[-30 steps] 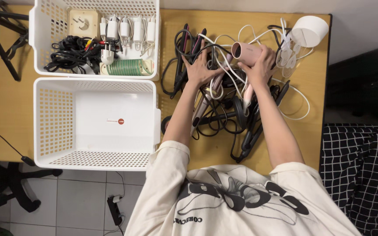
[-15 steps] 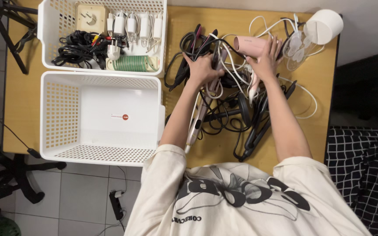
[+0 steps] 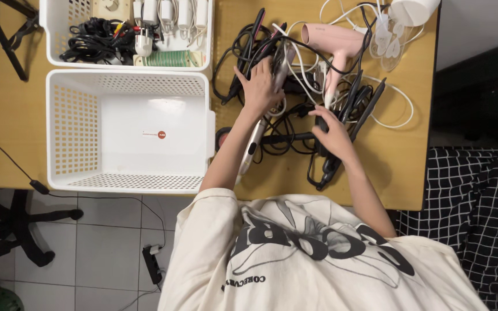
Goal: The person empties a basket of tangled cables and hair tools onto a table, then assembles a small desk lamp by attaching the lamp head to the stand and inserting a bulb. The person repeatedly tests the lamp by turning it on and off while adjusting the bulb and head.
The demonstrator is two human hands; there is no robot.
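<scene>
A tangle of black and white cords [image 3: 295,98] and hair tools covers the wooden table [image 3: 387,167]. My left hand [image 3: 259,86] lies flat on the pile with its fingers spread, over a silver hair straightener [image 3: 252,144] and black cords. My right hand [image 3: 332,131] is curled around the handle of a black hair straightener [image 3: 327,164] near the front of the pile. A pink hair dryer [image 3: 332,41] lies on its side at the back of the pile, apart from both hands.
An empty white perforated basket [image 3: 73,132] stands left of the pile. Behind it a second white basket [image 3: 50,23] holds cables, plugs and chargers. A white cylinder [image 3: 413,8] sits at the table's far right corner. A checked cloth [image 3: 474,190] lies to the right.
My right hand has let go of the pink hair dryer and come down to the black straightener. The dryer now rests on the pile. My left hand stays on the cords.
</scene>
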